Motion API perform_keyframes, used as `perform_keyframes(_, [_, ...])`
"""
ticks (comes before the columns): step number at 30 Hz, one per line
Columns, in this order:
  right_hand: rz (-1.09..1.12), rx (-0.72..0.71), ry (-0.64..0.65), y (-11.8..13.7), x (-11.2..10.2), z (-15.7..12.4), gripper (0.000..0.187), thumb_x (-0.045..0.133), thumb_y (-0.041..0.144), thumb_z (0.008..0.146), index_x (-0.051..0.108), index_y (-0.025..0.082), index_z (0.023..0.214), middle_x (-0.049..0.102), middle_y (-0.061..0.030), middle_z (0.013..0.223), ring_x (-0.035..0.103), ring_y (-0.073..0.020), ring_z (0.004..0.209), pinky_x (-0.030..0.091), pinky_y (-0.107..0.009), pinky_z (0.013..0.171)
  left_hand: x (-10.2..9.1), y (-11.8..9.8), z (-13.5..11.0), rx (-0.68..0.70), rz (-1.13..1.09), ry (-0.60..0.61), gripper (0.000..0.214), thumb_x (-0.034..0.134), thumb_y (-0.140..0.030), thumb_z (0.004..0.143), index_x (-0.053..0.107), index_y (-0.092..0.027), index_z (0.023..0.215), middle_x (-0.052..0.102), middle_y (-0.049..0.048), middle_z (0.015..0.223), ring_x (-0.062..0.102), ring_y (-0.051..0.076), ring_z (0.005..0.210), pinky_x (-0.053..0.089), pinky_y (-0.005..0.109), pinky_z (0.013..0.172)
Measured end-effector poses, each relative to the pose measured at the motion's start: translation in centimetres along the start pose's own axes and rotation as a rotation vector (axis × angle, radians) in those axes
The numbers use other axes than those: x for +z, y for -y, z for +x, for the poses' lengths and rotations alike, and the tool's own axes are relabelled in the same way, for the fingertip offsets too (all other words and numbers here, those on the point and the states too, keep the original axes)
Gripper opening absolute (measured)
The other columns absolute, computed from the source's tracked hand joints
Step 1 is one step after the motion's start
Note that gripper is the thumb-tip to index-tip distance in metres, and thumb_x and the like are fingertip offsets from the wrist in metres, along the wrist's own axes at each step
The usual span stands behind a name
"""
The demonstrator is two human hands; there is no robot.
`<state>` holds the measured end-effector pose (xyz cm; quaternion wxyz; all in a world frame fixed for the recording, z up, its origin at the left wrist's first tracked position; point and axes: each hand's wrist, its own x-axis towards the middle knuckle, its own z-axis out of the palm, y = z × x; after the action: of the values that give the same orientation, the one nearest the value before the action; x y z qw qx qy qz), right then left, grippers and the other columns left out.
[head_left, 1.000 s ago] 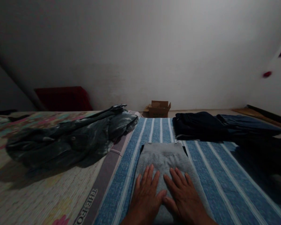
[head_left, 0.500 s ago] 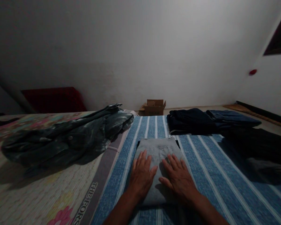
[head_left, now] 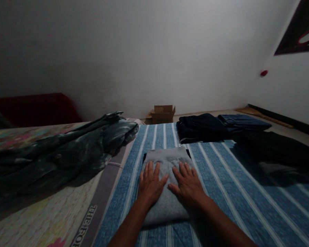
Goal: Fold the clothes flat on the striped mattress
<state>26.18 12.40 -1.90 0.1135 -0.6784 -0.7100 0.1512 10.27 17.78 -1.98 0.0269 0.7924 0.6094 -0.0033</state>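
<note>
A folded grey garment (head_left: 167, 207) lies on a blue striped cloth (head_left: 221, 164) in front of me, with a dark edge of fabric showing under its far corners. My left hand (head_left: 150, 181) rests flat on its left half, fingers spread and pointing away. On the right half lies my right hand (head_left: 186, 185), also flat with the fingers apart. Neither hand grips anything. The thumbs point toward each other with grey fabric between them. What kind of garment it is, I cannot tell.
Left, a crumpled dark grey garment (head_left: 74, 154) lies on a flowered mat (head_left: 74, 206). Folded dark trousers (head_left: 201, 127) and folded jeans (head_left: 243, 121) lie at the back right, a black garment pile (head_left: 280, 147) nearer. A cardboard box (head_left: 162, 115) stands by the wall.
The view has turned slightly to the right, so things sit further left. Both hands stay flat on the grey garment, with little movement over it.
</note>
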Motion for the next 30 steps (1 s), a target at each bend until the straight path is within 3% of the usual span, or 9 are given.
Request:
perform_keyframes(7, [0.054, -0.016, 0.010, -0.3, -1.0, 0.3, 0.076, 0.033, 0.068, 0.085, 0.029, 0.022, 0.145, 0.016, -0.0157, 0.154, 0.006, -0.0349, 0.140, 0.007, -0.053, 0.109, -1.0, -0.4, 1.2, -0.004, 0.053, -0.008, 0.067, 0.032, -0.055, 0.089, 0.031, -0.016, 0.144, 0.023, 0.0195, 0.151, 0.020, 0.034, 0.139, 0.021, 0.049, 0.107])
perform_keyframes(11, [0.076, -0.044, -0.013, -0.5, -1.7, 0.2, 0.077, 0.029, 0.069, 0.085, 0.028, 0.021, 0.145, 0.015, -0.0156, 0.154, 0.005, -0.0352, 0.140, 0.007, -0.055, 0.109, -2.2, -1.5, 2.9, 0.069, 0.108, -0.138, 0.062, 0.030, -0.049, 0.091, 0.038, -0.010, 0.138, 0.023, 0.0200, 0.151, 0.016, 0.033, 0.140, 0.020, 0.047, 0.109])
perform_keyframes(17, [0.096, -0.066, -0.055, -1.2, -1.5, 0.5, 0.078, 0.028, 0.070, 0.085, 0.030, 0.020, 0.144, 0.018, -0.0169, 0.153, 0.008, -0.0369, 0.140, 0.008, -0.056, 0.109, -1.3, -2.7, 4.8, 0.073, 0.037, -0.035, 0.062, 0.024, -0.048, 0.093, 0.029, -0.012, 0.143, 0.021, 0.0202, 0.151, 0.017, 0.035, 0.139, 0.022, 0.052, 0.106])
perform_keyframes(30, [0.072, -0.074, -0.060, -1.6, -1.7, 0.6, 0.076, 0.030, 0.070, 0.084, 0.029, 0.022, 0.144, 0.018, -0.0142, 0.154, 0.008, -0.0356, 0.140, 0.009, -0.056, 0.109, -1.4, -3.0, 5.3, 0.054, -0.041, 0.002, 0.066, 0.021, -0.056, 0.090, 0.029, -0.017, 0.143, 0.018, 0.0216, 0.152, 0.016, 0.038, 0.139, 0.022, 0.057, 0.104])
